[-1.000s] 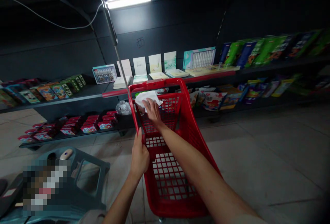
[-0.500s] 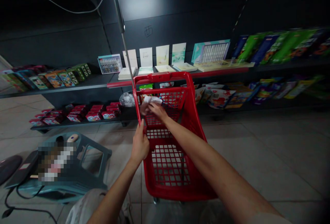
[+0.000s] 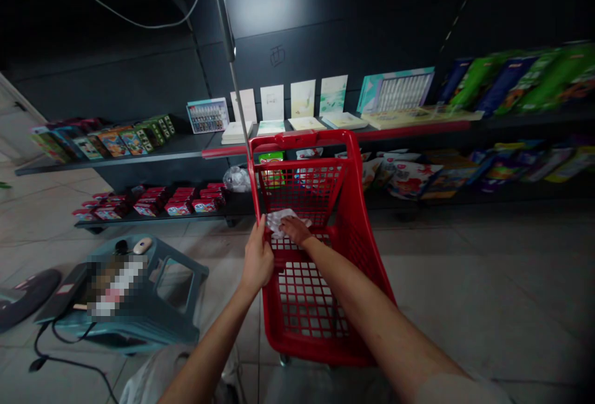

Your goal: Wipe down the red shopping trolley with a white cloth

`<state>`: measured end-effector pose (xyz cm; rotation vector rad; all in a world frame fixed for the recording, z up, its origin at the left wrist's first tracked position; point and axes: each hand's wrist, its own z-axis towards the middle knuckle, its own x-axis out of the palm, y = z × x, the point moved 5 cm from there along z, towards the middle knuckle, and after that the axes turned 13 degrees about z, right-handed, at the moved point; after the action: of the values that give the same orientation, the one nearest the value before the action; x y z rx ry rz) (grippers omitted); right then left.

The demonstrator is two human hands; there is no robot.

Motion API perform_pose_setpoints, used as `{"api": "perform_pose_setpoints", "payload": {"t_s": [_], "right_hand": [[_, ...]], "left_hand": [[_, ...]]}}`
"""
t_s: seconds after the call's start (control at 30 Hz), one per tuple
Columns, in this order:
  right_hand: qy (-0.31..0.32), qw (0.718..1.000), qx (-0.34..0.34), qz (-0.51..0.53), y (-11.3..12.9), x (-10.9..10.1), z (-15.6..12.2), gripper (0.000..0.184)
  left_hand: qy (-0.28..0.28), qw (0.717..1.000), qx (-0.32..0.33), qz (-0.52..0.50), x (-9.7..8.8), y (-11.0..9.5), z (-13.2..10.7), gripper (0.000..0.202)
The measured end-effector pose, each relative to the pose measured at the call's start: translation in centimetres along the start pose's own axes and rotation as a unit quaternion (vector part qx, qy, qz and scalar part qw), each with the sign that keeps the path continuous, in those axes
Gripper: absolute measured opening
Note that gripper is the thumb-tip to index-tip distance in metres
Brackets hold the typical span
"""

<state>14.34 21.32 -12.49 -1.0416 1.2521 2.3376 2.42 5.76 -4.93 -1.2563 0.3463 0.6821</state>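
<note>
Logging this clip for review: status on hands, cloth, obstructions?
Left hand gripping side rail of red shopping cart. Right hand flat on white cloth, against cart mesh. Teal plastic stool beside cart, on left.

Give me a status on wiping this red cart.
Done: unclear; no mesh looks cleaner. In hand: the right hand presses a white cloth on the red cart's inner mesh while the left hand grips its rim. Left: probably the lower basket grid, below the cloth.

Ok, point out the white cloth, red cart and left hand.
white cloth (image 3: 277, 221), head view, left part
red cart (image 3: 297, 139), head view, top rim
left hand (image 3: 258, 263), head view, back of the hand
</note>
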Motion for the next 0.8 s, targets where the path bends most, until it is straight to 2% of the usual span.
{"api": "perform_pose_setpoints", "payload": {"t_s": [0.1, 0.17, 0.2, 0.3, 0.37, 0.4, 0.47, 0.53, 0.67, 0.73, 0.8], "right_hand": [[0.009, 1.000, 0.001, -0.021, -0.3, -1.9, 0.6, 0.028], [-0.005, 0.999, 0.002, -0.036, -0.7, -4.3, 1.8, 0.016], [-0.029, 0.999, 0.002, -0.044, -0.9, -5.9, 2.4, 0.018], [-0.177, 0.982, 0.001, -0.068, -1.4, -10.8, 3.7, 0.033], [-0.268, 0.960, 0.014, -0.082, -2.0, -12.5, 3.3, 0.037], [-0.294, 0.951, 0.029, -0.090, -2.5, -12.5, 2.8, 0.037], [-0.303, 0.945, 0.063, -0.105, -3.6, -11.0, 1.5, 0.037], [-0.272, 0.950, 0.093, -0.118, -4.8, -8.4, -0.1, 0.036], [-0.162, 0.965, 0.177, -0.103, -7.4, -3.6, -2.8, 0.038], [-0.128, 0.960, 0.239, -0.074, -8.6, -2.5, -3.9, 0.040], [-0.124, 0.947, 0.291, -0.055, -9.4, -2.3, -4.7, 0.037]], "left_hand": [[0.005, 1.000, -0.001, 0.006, 0.0, 0.0, 0.1, 0.070], [0.011, 1.000, 0.001, 0.006, 0.1, 0.0, 0.2, 0.071], [0.014, 1.000, 0.002, 0.007, 0.2, 0.0, 0.2, 0.072], [0.016, 1.000, 0.000, 0.016, 0.3, 0.0, 0.3, 0.070], [0.015, 0.999, -0.004, 0.031, 0.3, 0.0, 0.3, 0.069], [0.014, 0.999, -0.007, 0.040, 0.3, 0.0, 0.3, 0.069], [0.016, 0.998, -0.010, 0.053, 0.3, -0.1, 0.3, 0.069], [0.020, 0.998, -0.014, 0.057, 0.3, -0.1, 0.3, 0.070], [0.015, 0.998, -0.029, 0.055, 0.2, 0.0, 0.5, 0.069], [0.011, 0.998, -0.034, 0.049, 0.2, 0.2, 0.6, 0.068], [0.008, 0.999, -0.033, 0.041, 0.3, 0.4, 0.6, 0.068]]}}
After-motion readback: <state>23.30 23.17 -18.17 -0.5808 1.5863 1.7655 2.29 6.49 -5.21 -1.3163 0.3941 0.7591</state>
